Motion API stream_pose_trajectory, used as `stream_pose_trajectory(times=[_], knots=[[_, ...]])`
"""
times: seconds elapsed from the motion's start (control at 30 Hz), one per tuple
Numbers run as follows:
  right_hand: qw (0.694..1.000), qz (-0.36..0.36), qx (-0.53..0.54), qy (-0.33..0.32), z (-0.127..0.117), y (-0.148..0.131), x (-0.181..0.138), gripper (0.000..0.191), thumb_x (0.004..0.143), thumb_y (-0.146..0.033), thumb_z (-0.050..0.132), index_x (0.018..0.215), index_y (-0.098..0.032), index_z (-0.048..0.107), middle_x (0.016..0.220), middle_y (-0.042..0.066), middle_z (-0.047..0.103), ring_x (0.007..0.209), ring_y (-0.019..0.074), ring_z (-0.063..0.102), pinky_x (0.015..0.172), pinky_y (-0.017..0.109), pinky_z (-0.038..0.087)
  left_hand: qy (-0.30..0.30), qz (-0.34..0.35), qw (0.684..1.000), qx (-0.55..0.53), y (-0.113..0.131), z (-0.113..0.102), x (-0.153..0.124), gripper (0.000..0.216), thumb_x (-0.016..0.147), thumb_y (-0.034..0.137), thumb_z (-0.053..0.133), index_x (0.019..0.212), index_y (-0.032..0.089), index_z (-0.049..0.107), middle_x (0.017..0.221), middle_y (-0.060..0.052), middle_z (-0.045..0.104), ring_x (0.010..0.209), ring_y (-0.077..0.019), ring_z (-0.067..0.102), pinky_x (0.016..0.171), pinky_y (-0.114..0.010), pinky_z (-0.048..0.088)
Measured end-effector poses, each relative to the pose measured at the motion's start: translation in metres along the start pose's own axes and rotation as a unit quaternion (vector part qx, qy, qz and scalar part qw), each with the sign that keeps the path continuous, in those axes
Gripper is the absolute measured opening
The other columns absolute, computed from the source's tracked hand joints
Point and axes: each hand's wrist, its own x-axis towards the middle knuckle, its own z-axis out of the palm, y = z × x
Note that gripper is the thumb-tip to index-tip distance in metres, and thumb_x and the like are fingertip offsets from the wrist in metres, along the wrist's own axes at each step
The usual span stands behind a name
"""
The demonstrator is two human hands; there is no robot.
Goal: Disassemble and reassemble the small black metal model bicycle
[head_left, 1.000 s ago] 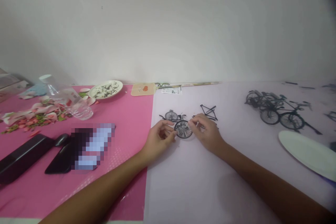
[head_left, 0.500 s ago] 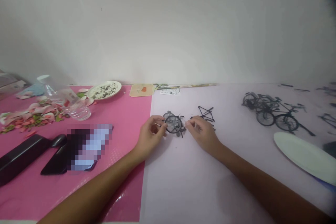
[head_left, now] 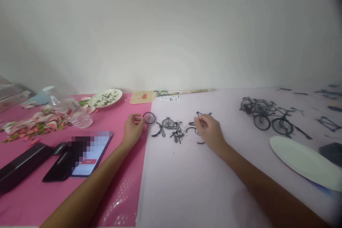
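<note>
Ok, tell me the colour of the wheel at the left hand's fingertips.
The wheel at the left hand is black, in the head view.

No text, brand or number could be read with certainty. Dark printed marks are borne by the white paper slip (head_left: 170,98) near the wall (head_left: 171,32), and red print is seen on the clear bottle (head_left: 71,109), both too small and blurred to be made out. On the lit phone screen (head_left: 99,151), partly pixelated, a red block (head_left: 89,161) is shown, its lettering unresolved; an orange figure (head_left: 144,96) is carried by the yellow card (head_left: 135,98).
</note>
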Motion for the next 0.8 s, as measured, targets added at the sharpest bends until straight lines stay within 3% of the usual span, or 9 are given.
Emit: stream_pose_trajectory(times=[0.13, 0.27, 0.37, 0.53, 0.7, 0.8], knots=[[0.998, 0.016, -0.038, 0.039, -0.015, 0.016, 0.014, 0.035, 0.099, -0.034, 0.058, 0.067, -0.023, 0.048, 0.067, 0.001, 0.049, 0.067, 0.0202, 0.049, 0.065, 0.033, 0.038, -0.049, -0.018, 0.997, 0.052, -0.006, -0.001, 0.009, 0.052, 0.083, 0.052, 0.074, 0.116, 0.015, 0.057, 0.087, -0.007, 0.072, 0.061, -0.0192, 0.068, 0.059, -0.03, 0.051], [0.995, 0.063, -0.071, 0.037, -0.029, 0.031, 0.025, 0.035, 0.097, -0.037, 0.057, 0.066, -0.023, 0.05, 0.066, 0.0, 0.051, 0.065, 0.0187, 0.049, 0.064, 0.032, 0.036, -0.088, 0.003, 0.987, 0.131, -0.005, -0.003, 0.02, 0.049, 0.085, 0.056, 0.072, 0.112, 0.017, 0.061, 0.098, -0.01, 0.074, 0.079, -0.0224, 0.07, 0.067, -0.03, 0.051], [0.989, 0.092, -0.106, -0.039, -0.036, 0.04, 0.029, 0.034, 0.098, -0.041, 0.057, 0.07, -0.022, 0.057, 0.072, 0.001, 0.059, 0.069, 0.019, 0.053, 0.065, 0.031, 0.037, -0.108, 0.016, 0.969, 0.221, 0.0, -0.003, 0.024, 0.044, 0.085, 0.051, 0.074, 0.113, 0.019, 0.062, 0.099, -0.009, 0.074, 0.089, -0.024, 0.069, 0.071, -0.028, 0.048], [0.976, 0.064, -0.14, -0.152, -0.042, 0.051, 0.032, 0.029, 0.098, -0.046, 0.058, 0.087, -0.024, 0.073, 0.097, 0.006, 0.068, 0.097, 0.0254, 0.061, 0.074, 0.033, 0.043, -0.098, 0.018, 0.956, 0.277, 0.024, 0.009, 0.015, 0.041, 0.092, 0.043, 0.068, 0.124, 0.019, 0.058, 0.099, -0.009, 0.073, 0.089, -0.025, 0.068, 0.069, -0.029, 0.044], [0.958, 0.043, -0.134, -0.25, -0.045, 0.058, 0.034, 0.017, 0.096, -0.033, 0.061, 0.093, -0.029, 0.077, 0.107, 0.004, 0.071, 0.108, 0.0258, 0.061, 0.081, 0.034, 0.046, -0.182, 0.139, 0.934, 0.273, 0.049, 0.029, 0.007, 0.029, 0.092, 0.037, 0.069, 0.117, 0.022, 0.065, 0.111, -0.008, 0.071, 0.093, -0.0238, 0.067, 0.073, -0.03, 0.047], [0.949, 0.055, -0.145, -0.275, -0.046, 0.057, 0.033, 0.016, 0.093, -0.024, 0.063, 0.095, -0.029, 0.078, 0.108, 0.003, 0.071, 0.102, 0.0238, 0.065, 0.082, 0.033, 0.048, -0.224, 0.191, 0.916, 0.271, 0.051, 0.041, 0.007, 0.021, 0.094, 0.03, 0.065, 0.114, 0.023, 0.069, 0.112, -0.007, 0.07, 0.094, -0.0228, 0.067, 0.074, -0.03, 0.047]])
